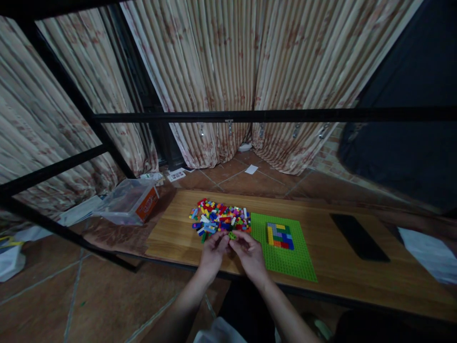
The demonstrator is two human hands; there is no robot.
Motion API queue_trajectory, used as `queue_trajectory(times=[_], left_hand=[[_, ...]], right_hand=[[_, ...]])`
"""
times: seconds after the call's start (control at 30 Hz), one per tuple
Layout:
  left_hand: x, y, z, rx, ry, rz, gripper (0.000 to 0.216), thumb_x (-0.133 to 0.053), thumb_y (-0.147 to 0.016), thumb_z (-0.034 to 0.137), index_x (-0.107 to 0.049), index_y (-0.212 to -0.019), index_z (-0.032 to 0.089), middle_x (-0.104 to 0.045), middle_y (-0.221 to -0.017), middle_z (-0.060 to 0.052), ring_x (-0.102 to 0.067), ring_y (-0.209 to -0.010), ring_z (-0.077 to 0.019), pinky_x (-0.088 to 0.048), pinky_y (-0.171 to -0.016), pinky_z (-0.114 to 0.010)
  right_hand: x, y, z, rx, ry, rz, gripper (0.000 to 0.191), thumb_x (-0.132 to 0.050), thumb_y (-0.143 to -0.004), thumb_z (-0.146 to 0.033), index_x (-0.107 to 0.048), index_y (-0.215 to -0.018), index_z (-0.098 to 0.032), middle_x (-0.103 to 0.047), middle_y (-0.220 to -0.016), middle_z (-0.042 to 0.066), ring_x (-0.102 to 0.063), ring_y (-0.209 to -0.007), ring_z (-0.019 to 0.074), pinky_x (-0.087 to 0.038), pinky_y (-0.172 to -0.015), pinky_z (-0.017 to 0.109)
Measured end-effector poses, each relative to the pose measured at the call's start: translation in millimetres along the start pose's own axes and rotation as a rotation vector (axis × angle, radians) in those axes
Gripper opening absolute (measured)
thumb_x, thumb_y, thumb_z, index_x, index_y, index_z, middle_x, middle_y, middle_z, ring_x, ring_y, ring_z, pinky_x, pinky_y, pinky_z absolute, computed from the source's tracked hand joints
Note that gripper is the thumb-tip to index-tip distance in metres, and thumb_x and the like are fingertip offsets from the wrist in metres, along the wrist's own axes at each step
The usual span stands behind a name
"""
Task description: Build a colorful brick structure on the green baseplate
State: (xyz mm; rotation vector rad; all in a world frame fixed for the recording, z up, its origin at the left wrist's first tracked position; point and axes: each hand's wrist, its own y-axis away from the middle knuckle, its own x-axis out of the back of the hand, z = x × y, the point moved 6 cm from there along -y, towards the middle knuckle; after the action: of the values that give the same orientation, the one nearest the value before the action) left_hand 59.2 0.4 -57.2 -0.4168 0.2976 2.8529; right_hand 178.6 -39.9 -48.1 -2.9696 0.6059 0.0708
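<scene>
My left hand (213,251) and my right hand (249,252) meet at the near edge of a pile of small coloured bricks (219,219) on a wooden table (335,267). Their fingers are curled together around a small green brick (232,235), pinched between both hands. Just right of my right hand lies a green baseplate (285,259), flat on the table, with a small block of yellow, blue, green and red bricks (280,235) pressed onto its far half.
A black phone (359,237) lies on the table to the right, with white paper (430,252) beyond it. A clear plastic box with an orange label (130,201) stands off the table's left end. Black metal frame bars (250,116) cross in front of striped curtains.
</scene>
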Motion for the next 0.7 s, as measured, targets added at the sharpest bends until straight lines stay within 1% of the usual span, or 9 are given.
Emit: queue_trajectory(times=[0.07,0.13,0.27,0.33,0.4,0.57,0.63,0.7], left_hand=[[-1.3,3.3,2.7,0.011,-0.030,-0.035,0.045,-0.076,-0.065,0.048,-0.064,-0.092,0.014,-0.065,-0.083,-0.003,-0.063,-0.074,-0.0150,-0.054,-0.068,-0.027],[-3.7,7.3,3.9,0.027,-0.065,-0.076,0.046,-0.074,-0.067,0.049,-0.061,-0.094,0.014,-0.065,-0.079,-0.003,-0.063,-0.069,-0.0150,-0.055,-0.065,-0.027],[-8.3,15.9,1.7,0.047,-0.116,-0.137,0.045,-0.072,-0.070,0.048,-0.059,-0.096,0.014,-0.067,-0.082,-0.005,-0.065,-0.068,-0.0159,-0.056,-0.065,-0.029],[-9.6,19.1,-0.4,0.042,-0.135,-0.141,0.044,-0.072,-0.070,0.047,-0.060,-0.096,0.014,-0.067,-0.082,-0.005,-0.065,-0.068,-0.0165,-0.056,-0.066,-0.029],[-10.8,20.9,-3.3,0.044,-0.147,-0.132,0.042,-0.072,-0.070,0.046,-0.062,-0.095,0.014,-0.067,-0.077,-0.004,-0.065,-0.066,-0.0162,-0.056,-0.065,-0.029],[-11.8,23.7,-9.9,0.069,-0.132,-0.084,0.038,-0.076,-0.064,0.041,-0.066,-0.088,0.014,-0.068,-0.074,-0.004,-0.063,-0.059,-0.0149,-0.056,-0.062,-0.028],[-11.5,25.9,-11.7,0.078,-0.122,-0.076,0.038,-0.077,-0.064,0.040,-0.066,-0.089,0.014,-0.068,-0.072,-0.004,-0.064,-0.059,-0.0155,-0.056,-0.062,-0.029],[-10.2,28.3,-13.4,0.093,-0.107,-0.069,0.040,-0.077,-0.064,0.041,-0.067,-0.091,0.014,-0.068,-0.070,-0.004,-0.064,-0.059,-0.0159,-0.057,-0.064,-0.031]], right_hand=[[2.9,0.0,-1.1,-0.029,-0.017,-0.012,0.030,-0.071,-0.070,-0.036,-0.072,-0.096,-0.021,-0.067,-0.079,0.002,-0.062,-0.071,0.0158,-0.052,-0.069,0.030],[5.5,1.3,-1.9,-0.060,-0.066,-0.010,0.028,-0.073,-0.068,-0.038,-0.074,-0.090,-0.021,-0.068,-0.077,0.002,-0.062,-0.070,0.0161,-0.052,-0.067,0.030],[7.7,8.3,-0.7,-0.124,-0.164,-0.020,0.027,-0.076,-0.064,-0.038,-0.075,-0.085,-0.021,-0.071,-0.074,0.002,-0.064,-0.065,0.0165,-0.053,-0.064,0.030],[10.1,12.5,2.0,-0.139,-0.170,0.003,0.028,-0.076,-0.063,-0.039,-0.075,-0.085,-0.021,-0.071,-0.072,0.002,-0.064,-0.062,0.0167,-0.053,-0.063,0.031],[13.1,16.4,6.4,-0.149,-0.168,0.039,0.028,-0.076,-0.063,-0.039,-0.076,-0.084,-0.021,-0.072,-0.071,0.003,-0.065,-0.062,0.0176,-0.054,-0.063,0.033],[17.8,24.4,15.0,-0.145,-0.175,0.110,0.027,-0.077,-0.062,-0.040,-0.077,-0.081,-0.021,-0.075,-0.078,0.006,-0.068,-0.069,0.0204,-0.055,-0.067,0.035],[17.9,26.7,16.1,-0.142,-0.163,0.119,0.027,-0.075,-0.065,-0.043,-0.077,-0.080,-0.021,-0.075,-0.075,0.006,-0.067,-0.066,0.0198,-0.055,-0.064,0.034],[17.5,27.0,16.6,-0.140,-0.139,0.106,0.029,-0.070,-0.070,-0.047,-0.076,-0.079,-0.020,-0.074,-0.069,0.005,-0.065,-0.059,0.0183,-0.054,-0.058,0.032]])
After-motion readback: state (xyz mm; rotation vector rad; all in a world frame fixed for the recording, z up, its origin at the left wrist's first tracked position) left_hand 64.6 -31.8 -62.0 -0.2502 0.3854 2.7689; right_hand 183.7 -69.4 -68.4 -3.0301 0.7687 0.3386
